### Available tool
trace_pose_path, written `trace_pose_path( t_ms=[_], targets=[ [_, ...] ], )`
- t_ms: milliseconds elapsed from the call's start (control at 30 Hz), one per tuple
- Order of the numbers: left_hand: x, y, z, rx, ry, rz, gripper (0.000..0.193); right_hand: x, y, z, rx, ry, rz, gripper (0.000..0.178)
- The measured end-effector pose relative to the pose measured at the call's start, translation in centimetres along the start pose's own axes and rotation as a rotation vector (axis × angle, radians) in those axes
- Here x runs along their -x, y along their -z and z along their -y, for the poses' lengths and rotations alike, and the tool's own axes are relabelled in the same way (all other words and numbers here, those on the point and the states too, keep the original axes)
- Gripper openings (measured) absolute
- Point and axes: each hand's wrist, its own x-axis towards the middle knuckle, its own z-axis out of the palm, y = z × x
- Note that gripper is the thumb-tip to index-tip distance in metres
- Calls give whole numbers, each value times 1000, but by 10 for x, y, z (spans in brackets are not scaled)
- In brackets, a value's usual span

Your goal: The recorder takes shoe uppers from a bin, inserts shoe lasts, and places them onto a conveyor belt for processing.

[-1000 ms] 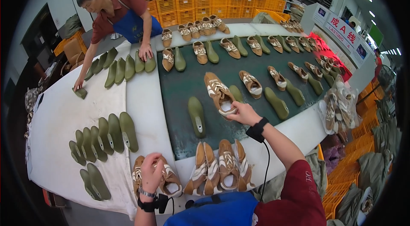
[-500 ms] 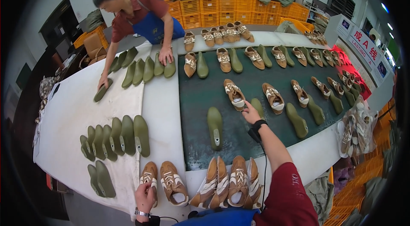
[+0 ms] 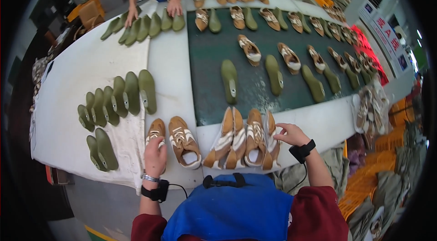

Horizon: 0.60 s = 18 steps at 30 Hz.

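At the near edge of the table, my left hand (image 3: 155,155) has its fingers bent and pressed on a tan-and-white sneaker (image 3: 155,128), covering part of it. My right hand (image 3: 293,135) is beside the rightmost sneaker (image 3: 271,147) of the near row, thumb and forefinger apart at its upper edge; I cannot tell whether they touch it. Between my hands stand another sneaker (image 3: 184,140), laces up, and several more, some tipped on their sides. On the dark green surface (image 3: 207,109), green shoe lasts (image 3: 229,81) lie near a sneaker (image 3: 249,50).
Several green lasts (image 3: 131,94) lie in rows on the white cloth at left. A co-worker's hands (image 3: 175,7) rest on lasts at the far side. More sneakers and lasts line the green surface. A bag of shoes (image 3: 371,109) hangs at right, above orange crates (image 3: 373,172).
My right hand has moved back from the sneaker on the green surface to the near row. The view has tilted downward. The co-worker's hand has brought a last to the far row.
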Motion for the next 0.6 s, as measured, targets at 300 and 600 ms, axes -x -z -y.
trace_pose_path(
  t_ms=[300, 600],
  targets=[
    [1, -70, -124, 252, -443, 378, 19, 43, -93, -25, -613, -150, -399, 62],
    [-16, -103, -164, 674, -297, 704, 78, 77, -41, 97, -1115, 153, -312, 39]
  ],
)
